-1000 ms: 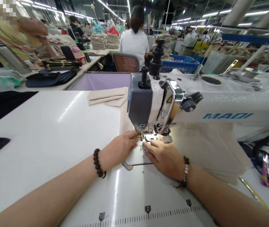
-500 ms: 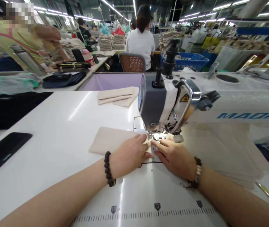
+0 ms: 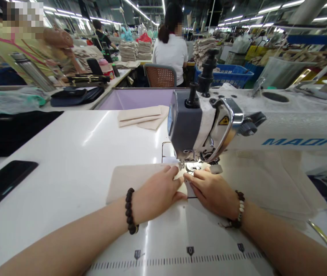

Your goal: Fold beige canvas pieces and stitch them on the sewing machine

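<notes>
Tabletop (image 3: pixel 62 161); phone (image 3: pixel 6 186) left; machine (image 3: pixel 186 119) beyond hands (image 3: pixel 159 193) (image 3: pixel 213 191)

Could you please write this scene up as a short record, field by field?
Left hand: flat on a beige cloth panel
Right hand: beside the lit needle area of the sewing machine
Machine: white and grey, blue lettering on its arm
Table: white, with folded beige cloth farther back
Left edge: dark phone-like slab
Background: person in a white top, seated on a chair
</notes>
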The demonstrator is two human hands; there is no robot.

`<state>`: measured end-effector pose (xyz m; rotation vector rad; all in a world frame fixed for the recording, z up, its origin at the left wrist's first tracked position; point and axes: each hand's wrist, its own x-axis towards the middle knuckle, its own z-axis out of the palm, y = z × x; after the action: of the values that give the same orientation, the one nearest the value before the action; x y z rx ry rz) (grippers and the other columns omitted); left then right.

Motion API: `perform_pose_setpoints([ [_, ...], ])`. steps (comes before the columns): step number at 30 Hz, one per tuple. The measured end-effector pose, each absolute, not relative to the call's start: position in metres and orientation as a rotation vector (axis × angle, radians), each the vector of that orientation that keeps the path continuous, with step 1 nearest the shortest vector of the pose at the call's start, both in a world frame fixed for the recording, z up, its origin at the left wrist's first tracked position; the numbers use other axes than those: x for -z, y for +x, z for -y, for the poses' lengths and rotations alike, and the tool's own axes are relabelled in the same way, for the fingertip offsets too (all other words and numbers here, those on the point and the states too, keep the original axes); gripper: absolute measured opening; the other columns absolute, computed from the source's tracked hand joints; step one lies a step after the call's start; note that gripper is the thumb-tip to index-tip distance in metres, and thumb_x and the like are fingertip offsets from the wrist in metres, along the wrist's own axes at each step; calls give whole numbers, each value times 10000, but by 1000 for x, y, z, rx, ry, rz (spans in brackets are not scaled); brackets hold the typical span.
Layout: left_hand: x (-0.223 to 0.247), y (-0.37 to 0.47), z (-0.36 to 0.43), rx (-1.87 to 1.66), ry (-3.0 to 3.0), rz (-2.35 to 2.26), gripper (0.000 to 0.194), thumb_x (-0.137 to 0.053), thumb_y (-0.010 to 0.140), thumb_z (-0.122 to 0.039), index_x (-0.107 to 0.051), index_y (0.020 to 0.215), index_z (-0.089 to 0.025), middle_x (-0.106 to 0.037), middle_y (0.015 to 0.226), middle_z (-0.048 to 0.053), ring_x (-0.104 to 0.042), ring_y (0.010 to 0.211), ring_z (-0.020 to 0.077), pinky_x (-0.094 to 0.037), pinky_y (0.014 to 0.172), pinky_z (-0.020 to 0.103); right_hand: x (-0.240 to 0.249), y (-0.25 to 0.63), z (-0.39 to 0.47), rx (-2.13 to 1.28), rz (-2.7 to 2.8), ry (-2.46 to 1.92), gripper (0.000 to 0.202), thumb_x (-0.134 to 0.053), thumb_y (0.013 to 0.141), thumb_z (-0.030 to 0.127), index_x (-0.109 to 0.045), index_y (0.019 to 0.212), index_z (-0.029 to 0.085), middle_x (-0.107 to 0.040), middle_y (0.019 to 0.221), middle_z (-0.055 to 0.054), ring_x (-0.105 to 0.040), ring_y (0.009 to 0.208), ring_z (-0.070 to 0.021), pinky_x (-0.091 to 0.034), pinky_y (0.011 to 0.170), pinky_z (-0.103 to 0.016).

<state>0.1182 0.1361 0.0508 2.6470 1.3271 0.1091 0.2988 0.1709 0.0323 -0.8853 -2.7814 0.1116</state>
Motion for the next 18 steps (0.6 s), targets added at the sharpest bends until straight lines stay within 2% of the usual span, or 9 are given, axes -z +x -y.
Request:
perform_pose_setpoints([
  [2,-51,119,-131,-72,2672,-1266,259,-523,844,-339,-582,904,-93,-532,898,101,-480,869,229,-458,756,348,-34,303,-171,-185,2820,-798,191,-425,831,125,-583,934,154,-583,764,-38,-510,690,-163,-347,656,-296],
  [5,-52,119,-124,-48,2693,-1165,144,-467,879,-202,-569,819,-120,-545,871,65,-489,831,199,-458,738,322,-35,308,-170,-233,2843,-631,192,-418,790,107,-589,854,165,-561,727,-28,-472,643,-154,-330,615,-296],
  [8,-56,120,-120,35,2637,-1146,165,-419,883,-113,-575,833,-127,-564,854,57,-507,819,188,-467,726,310,-35,309,-168,-217,2844,-473,212,-389,780,96,-588,809,163,-543,686,-19,-439,605,-144,-321,624,-303],
  [13,-59,123,-118,36,2532,-1227,221,-373,897,-111,-587,848,-124,-576,858,69,-534,833,192,-475,739,324,-34,309,-167,-177,2887,-449,189,-400,775,115,-583,796,163,-534,671,-14,-432,589,-138,-309,628,-313],
  [18,-57,119,-123,-59,2498,-1235,244,-341,899,-101,-583,892,-133,-579,877,61,-543,866,175,-472,781,308,-35,308,-166,-170,2911,-587,206,-429,765,117,-589,887,162,-549,690,-17,-457,616,-145,-309,635,-312],
])
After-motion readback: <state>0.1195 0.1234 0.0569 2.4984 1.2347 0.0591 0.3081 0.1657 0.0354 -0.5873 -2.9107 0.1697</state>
